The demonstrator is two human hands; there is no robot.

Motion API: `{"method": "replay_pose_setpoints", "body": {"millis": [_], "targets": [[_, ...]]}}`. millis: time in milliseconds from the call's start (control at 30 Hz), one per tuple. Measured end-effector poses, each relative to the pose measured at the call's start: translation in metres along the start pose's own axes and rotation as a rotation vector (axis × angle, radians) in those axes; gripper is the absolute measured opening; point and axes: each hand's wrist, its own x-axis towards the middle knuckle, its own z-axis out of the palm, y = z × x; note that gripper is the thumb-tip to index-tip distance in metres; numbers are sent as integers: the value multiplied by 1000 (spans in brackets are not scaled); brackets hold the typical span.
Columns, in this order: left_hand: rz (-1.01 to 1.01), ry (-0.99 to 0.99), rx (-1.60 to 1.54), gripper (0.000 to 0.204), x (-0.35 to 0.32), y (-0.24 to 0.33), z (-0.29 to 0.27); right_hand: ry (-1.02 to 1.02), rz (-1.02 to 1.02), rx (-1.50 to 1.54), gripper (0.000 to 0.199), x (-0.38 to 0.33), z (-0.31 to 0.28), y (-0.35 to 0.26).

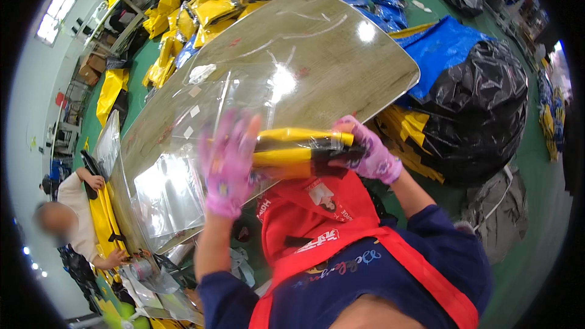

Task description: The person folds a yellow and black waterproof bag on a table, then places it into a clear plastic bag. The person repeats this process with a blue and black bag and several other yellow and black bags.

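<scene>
A folded yellow and black sheet bundle (283,155) is held up over the near edge of the table, in front of my red apron. My right hand (370,153), in a pink patterned glove, is closed on the bundle's right end. At its left end is my left hand (228,161), in a matching glove and blurred by motion. Its fingers point up and look stretched out; whether the palm touches the bundle I cannot tell. Clear plastic bags (167,198) lie on the glossy table (329,55) left of my hands.
Yellow packed bundles (213,6) are heaped beyond the table. A big black and blue sheeted pile (475,97) stands close on the right, with grey sheeting (503,213) below it. At left, a co-worker's hands (109,260) rest on yellow and black material (105,216).
</scene>
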Motion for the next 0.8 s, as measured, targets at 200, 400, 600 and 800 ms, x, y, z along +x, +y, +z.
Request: {"method": "replay_pose_setpoints", "body": {"millis": [200, 400, 600, 800], "targets": [[135, -288, -578, 68, 54, 39, 25, 459, 175, 601, 46, -13, 60, 15], [-429, 425, -475, 66, -28, 67, 72, 721, 194, 490, 41, -7, 31, 15], [-1326, 480, -1733, 58, -117, 8, 61, 285, 412, 423, 60, -90, 61, 27], [-1394, -116, -1669, 36, -149, 46, 59, -197, 666, 584, 61, -58, 44, 33]]}}
